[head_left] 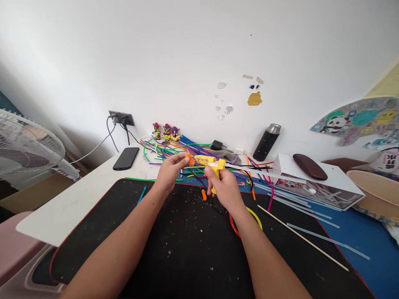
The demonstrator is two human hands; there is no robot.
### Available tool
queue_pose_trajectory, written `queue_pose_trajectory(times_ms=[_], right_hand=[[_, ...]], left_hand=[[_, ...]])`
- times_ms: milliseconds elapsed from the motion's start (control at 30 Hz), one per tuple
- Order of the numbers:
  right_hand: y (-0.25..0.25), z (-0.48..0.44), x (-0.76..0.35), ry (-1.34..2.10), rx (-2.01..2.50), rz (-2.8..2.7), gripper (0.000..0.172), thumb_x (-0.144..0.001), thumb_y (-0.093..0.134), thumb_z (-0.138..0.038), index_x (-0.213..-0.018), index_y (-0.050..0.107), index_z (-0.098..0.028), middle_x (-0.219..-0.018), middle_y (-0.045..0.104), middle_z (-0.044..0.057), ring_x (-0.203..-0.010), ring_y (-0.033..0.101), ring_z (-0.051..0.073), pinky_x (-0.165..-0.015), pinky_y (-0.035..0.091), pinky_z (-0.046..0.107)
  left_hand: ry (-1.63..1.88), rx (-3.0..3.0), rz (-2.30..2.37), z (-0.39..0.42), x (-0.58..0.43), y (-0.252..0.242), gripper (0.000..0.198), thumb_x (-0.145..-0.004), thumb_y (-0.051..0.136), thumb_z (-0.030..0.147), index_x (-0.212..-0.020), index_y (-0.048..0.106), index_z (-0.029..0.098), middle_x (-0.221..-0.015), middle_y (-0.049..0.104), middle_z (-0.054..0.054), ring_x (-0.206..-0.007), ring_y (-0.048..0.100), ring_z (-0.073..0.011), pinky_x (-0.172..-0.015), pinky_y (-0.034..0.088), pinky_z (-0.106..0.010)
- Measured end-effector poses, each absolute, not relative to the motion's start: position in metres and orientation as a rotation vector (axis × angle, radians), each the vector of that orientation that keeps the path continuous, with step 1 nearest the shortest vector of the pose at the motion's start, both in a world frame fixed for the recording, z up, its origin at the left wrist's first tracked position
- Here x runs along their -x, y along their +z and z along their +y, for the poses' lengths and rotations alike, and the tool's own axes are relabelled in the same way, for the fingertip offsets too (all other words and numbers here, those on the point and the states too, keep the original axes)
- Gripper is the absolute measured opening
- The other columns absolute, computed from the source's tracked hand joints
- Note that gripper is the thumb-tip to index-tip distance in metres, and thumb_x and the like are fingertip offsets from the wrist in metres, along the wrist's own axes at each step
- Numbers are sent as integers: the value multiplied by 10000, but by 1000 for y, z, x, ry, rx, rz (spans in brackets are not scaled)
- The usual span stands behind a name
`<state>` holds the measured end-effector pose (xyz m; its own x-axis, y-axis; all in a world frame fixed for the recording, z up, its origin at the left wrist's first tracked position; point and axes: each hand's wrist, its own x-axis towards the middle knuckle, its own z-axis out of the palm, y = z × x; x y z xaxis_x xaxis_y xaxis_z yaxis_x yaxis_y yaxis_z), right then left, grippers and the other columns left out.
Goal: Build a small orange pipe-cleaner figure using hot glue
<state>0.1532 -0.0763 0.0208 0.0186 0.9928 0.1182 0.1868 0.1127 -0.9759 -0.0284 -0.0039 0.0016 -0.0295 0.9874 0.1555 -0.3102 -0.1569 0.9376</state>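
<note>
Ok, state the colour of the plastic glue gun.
The plastic glue gun is mostly yellow, clearest in the head view.

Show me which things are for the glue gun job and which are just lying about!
Probably for the job:
yellow glue gun (right hand)
small orange piece (left hand)
translucent glue sticks
coloured pipe cleaners

Probably just lying about:
smartphone
black vacuum flask
brown glasses case
three figurines
</note>
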Motion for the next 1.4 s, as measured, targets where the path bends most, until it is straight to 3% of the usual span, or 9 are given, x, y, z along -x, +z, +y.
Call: queue_pose_trajectory(times_ms=[300, 467, 800, 1400], right_hand=[[20, -76, -154, 996, 1280, -1378, 561, -880, 623, -766, -754, 571, -222, -517, 582, -13, -449, 602, 172, -416, 463, 252], [23, -78, -154, 988, 1278, -1361, 561, -881, 614, -771, -749, 575, -227, -500, 596, -4, -448, 596, 179, -428, 481, 265], [24, -79, -151, 1008, 1303, -1418, 555, -871, 610, -769, -748, 560, -230, -515, 608, 1, -440, 606, 173, -436, 475, 261], [22, -79, -152, 1004, 1291, -1430, 553, -887, 615, -744, -695, 542, -231, -500, 600, 0, -429, 592, 161, -437, 464, 254]], left_hand=[[1499, -1035, 895, 0, 32, -2, 451, -553, 1000, 469, -856, 823, 186, -823, 766, -44, -739, 620, -158, -691, 444, -273], [1567, -839, 840, 5, 35, -4, 463, -498, 1026, 413, -818, 793, 172, -785, 721, -22, -691, 592, -124, -626, 419, -249], [1543, -702, 783, 5, 37, -2, 484, -487, 1037, 344, -842, 765, 161, -802, 702, -18, -689, 612, -116, -611, 447, -241], [1526, -761, 796, 5, 35, -3, 462, -513, 1028, 371, -836, 776, 157, -790, 687, -19, -681, 597, -115, -613, 434, -246]])
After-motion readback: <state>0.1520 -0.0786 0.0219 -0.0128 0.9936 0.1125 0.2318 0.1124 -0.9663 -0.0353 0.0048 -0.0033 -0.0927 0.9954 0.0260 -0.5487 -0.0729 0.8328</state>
